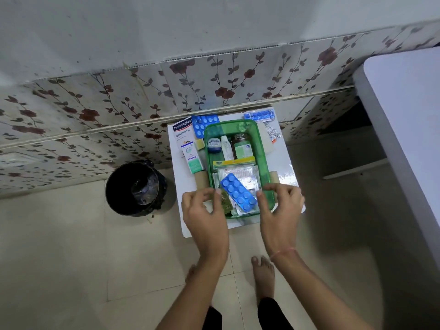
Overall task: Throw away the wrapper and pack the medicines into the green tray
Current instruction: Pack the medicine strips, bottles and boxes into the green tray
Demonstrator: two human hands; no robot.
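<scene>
The green tray stands on a small white table. Inside it lie a blue blister strip, foil strips, a yellow-topped packet, a brown bottle, a white tube and a small blue jar. My left hand hovers at the tray's near left edge, fingers apart, holding nothing. My right hand hovers at the near right edge, also empty. Outside the tray lie a Hansaplast box, a green-white box, two blue blister strips and a foil strip.
A black bin with a crumpled wrapper inside stands on the floor left of the table. A flowered wall runs behind. A white tabletop juts in at the right. My bare feet are on the tiled floor below.
</scene>
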